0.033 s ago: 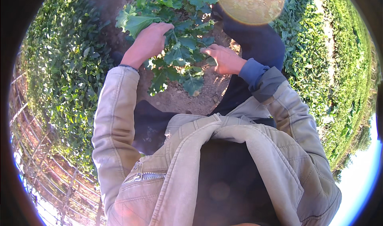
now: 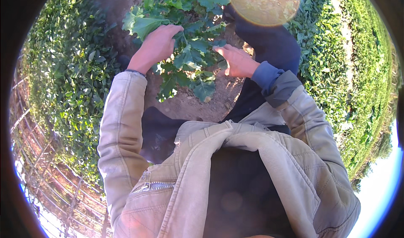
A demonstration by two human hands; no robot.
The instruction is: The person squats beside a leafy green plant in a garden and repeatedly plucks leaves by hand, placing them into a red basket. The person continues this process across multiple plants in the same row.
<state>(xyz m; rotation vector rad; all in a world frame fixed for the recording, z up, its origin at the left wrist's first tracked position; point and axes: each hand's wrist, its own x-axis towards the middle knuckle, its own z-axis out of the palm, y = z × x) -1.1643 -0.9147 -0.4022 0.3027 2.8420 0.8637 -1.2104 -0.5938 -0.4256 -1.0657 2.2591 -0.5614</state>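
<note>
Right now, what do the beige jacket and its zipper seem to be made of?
The jacket: perhaps leather or imitation leather, fairly matte, judging by its smooth creases and stitched seams. The zipper: probably metal, silvery and shiny, judging by its bright glints.

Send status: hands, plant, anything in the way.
Left hand in leafy plant, fingertips hidden. Right hand at its right side, grip unclear. Plant between hands, above soil. Yellowish round shape, unidentified, blocks view at top.

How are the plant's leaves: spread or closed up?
Spread. On the leafy plant, broad leaves fan outward over the soil, between the left hand and right hand. Rooted or pulled: cannot tell, base hidden.
</note>
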